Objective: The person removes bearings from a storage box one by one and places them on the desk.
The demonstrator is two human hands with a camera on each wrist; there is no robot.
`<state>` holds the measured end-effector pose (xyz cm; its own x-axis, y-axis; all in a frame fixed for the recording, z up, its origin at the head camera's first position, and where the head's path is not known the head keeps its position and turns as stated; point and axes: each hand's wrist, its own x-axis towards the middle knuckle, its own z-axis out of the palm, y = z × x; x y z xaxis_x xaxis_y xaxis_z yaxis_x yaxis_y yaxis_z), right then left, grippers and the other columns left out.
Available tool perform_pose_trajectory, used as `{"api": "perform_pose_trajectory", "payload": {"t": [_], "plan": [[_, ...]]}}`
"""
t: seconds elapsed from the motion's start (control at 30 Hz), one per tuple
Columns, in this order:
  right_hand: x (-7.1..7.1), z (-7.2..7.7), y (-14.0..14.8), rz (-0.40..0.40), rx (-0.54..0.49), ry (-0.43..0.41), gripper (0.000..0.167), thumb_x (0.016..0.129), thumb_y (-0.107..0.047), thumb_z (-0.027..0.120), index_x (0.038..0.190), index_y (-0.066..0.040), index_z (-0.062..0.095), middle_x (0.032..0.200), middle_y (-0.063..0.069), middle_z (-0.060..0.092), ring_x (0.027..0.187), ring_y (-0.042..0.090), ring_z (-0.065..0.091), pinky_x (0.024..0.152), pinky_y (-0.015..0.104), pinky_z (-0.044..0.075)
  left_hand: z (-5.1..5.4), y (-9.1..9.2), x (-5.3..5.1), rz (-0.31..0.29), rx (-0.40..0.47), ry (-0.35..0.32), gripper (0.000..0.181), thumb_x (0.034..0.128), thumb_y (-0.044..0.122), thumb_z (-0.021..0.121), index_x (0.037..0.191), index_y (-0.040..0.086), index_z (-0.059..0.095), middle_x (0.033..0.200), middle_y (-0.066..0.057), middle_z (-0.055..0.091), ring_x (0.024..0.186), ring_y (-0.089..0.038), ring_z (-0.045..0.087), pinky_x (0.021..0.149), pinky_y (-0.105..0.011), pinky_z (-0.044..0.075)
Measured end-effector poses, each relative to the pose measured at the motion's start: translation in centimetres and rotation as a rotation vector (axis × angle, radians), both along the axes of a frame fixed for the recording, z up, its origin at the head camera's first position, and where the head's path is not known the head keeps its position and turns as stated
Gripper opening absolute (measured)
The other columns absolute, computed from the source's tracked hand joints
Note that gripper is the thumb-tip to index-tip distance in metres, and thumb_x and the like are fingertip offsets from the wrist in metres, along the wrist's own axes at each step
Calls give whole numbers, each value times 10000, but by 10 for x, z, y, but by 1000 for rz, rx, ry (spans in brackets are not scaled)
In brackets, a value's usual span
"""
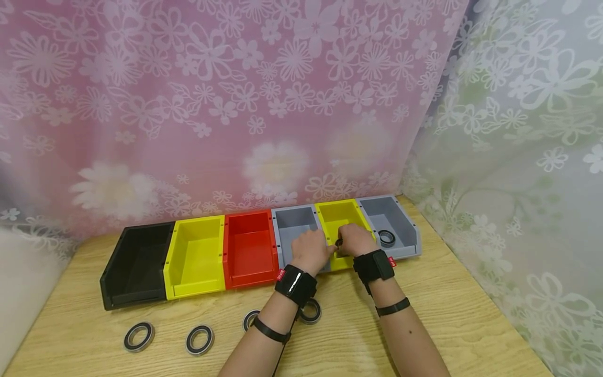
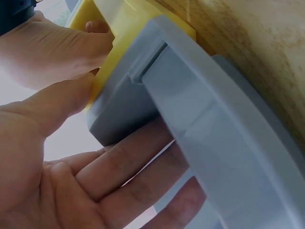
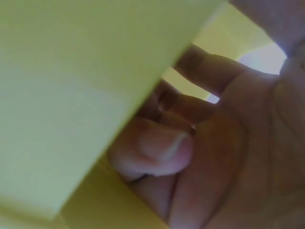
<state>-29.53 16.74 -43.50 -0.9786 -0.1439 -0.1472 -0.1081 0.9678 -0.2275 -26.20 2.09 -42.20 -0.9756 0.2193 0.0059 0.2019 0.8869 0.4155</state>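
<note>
My left hand (image 1: pixel 310 250) reaches over the middle grey bin (image 1: pixel 294 217). In the left wrist view its loosely straight fingers (image 2: pixel 136 179) extend into that bin, their tips hidden by the grey lip, and its thumb touches the edge beside the yellow bin (image 2: pixel 126 24). My right hand (image 1: pixel 356 241) is down inside the right yellow bin (image 1: pixel 336 210) and pinches a dark ring bearing (image 1: pixel 338 242), mostly covered by the hand. Curled fingers and the thumb fill the right wrist view, partly behind a yellow wall (image 3: pixel 81 86).
The right grey bin (image 1: pixel 412 222) contains another bearing (image 1: pixel 387 239). Red (image 1: pixel 249 222), yellow (image 1: pixel 197 225) and black (image 1: pixel 136 262) bins continue the row leftward. Several bearings lie in front, including one at left (image 1: pixel 149 335) and one partly behind the left wrist (image 1: pixel 316 313).
</note>
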Motion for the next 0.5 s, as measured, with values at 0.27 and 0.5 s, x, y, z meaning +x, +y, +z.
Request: {"api": "perform_pose_trajectory", "payload": {"t": [0.27, 0.5], "plan": [[-1, 0, -1, 8, 52, 37, 312, 755, -152, 931, 973, -42, 737, 867, 78, 684, 764, 225, 621, 725, 436, 546, 0, -1, -1, -5, 9, -2, 493, 918, 424, 783, 620, 116, 540, 534, 23, 337, 454, -146, 436, 441, -271, 279], [2, 10, 5, 47, -15, 85, 356, 795, -214, 902, 1059, -44, 735, 960, 94, 722, 798, 247, 646, 741, 446, 544, -2, -1, -1, -5, 4, -17, 477, 918, 436, 779, 642, 112, 562, 546, 17, 366, 479, -151, 461, 449, -272, 295]]}}
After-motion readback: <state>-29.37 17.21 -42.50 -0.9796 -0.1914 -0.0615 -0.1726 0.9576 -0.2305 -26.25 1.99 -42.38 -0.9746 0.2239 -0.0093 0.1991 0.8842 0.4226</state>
